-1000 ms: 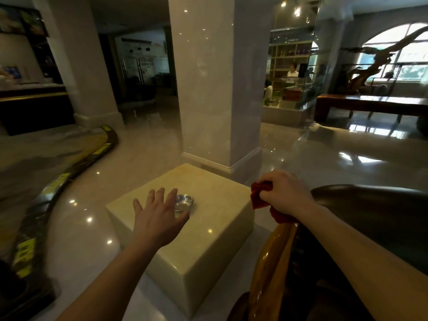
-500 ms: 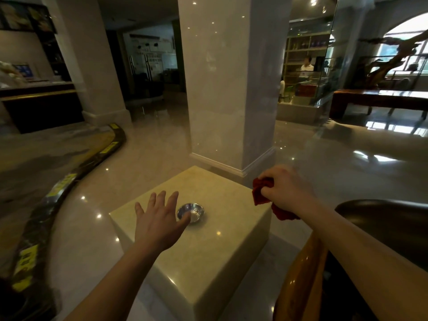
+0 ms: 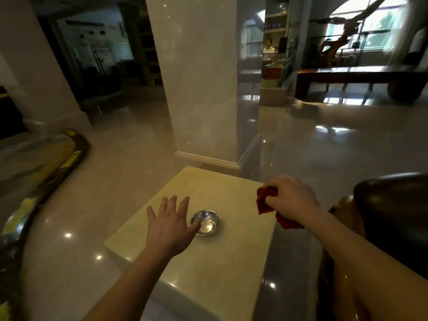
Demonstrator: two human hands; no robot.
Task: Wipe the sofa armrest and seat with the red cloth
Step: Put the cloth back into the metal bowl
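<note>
My right hand (image 3: 292, 199) is closed around the crumpled red cloth (image 3: 264, 202), which it holds above the right edge of a cream stone block (image 3: 208, 262). The cloth hangs clear of the dark sofa armrest (image 3: 391, 205), which curves in at the right edge of the view. My left hand (image 3: 170, 222) hovers flat over the block with fingers spread and holds nothing. Its thumb is next to a small metal bowl (image 3: 205, 222) that stands on the block. The sofa seat is out of sight.
A wide marble pillar (image 3: 196, 84) rises just beyond the block. Polished floor stretches all around. A dark curved strip with yellow marks (image 3: 46, 181) runs along the left. A low wooden bench (image 3: 361, 77) and a standing person (image 3: 268, 49) are far back.
My right hand has carried the red cloth off the sofa armrest, leftward over the block. The view has swung left, pushing the armrest toward the right edge. My left hand stays beside the bowl.
</note>
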